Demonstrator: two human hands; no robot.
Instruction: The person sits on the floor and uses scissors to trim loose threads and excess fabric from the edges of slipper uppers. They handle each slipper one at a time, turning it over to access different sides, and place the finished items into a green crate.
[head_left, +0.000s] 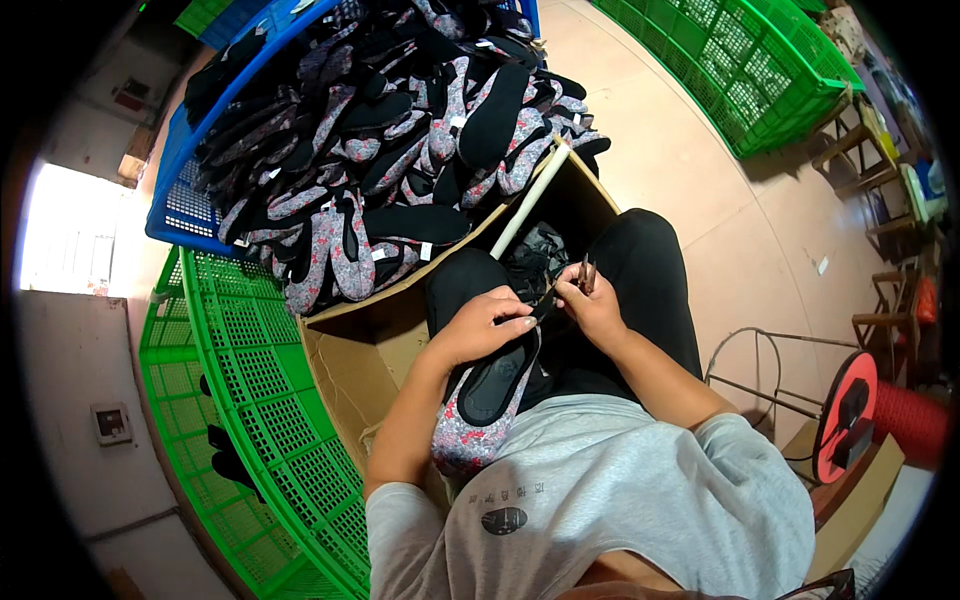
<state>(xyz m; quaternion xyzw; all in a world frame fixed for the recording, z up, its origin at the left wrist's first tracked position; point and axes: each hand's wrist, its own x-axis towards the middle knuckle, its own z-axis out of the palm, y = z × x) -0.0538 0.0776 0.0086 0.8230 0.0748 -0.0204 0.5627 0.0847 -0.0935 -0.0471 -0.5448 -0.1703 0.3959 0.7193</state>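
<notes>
A grey cloth shoe with a red floral pattern and black lining (478, 442) lies over my lap, toe toward my body. My left hand (484, 326) is closed on its heel end, with the thumb stretched along the edge. My right hand (594, 305) is beside that end, fingers bent round small dark thread snips (587, 278) whose two tips point away from me. Its thumb and fingertips are close to the shoe's heel edge; whether they also pinch the fabric or a thread is too small to tell.
A big heap of similar floral shoes (345, 240) fills a blue crate (190, 205) ahead to the left. An open cardboard box (345, 375) with a pale bar (530, 200) stands before my knees. Green crates (265, 400) are at left and far right (740, 80). A red reel (845, 415) stands right.
</notes>
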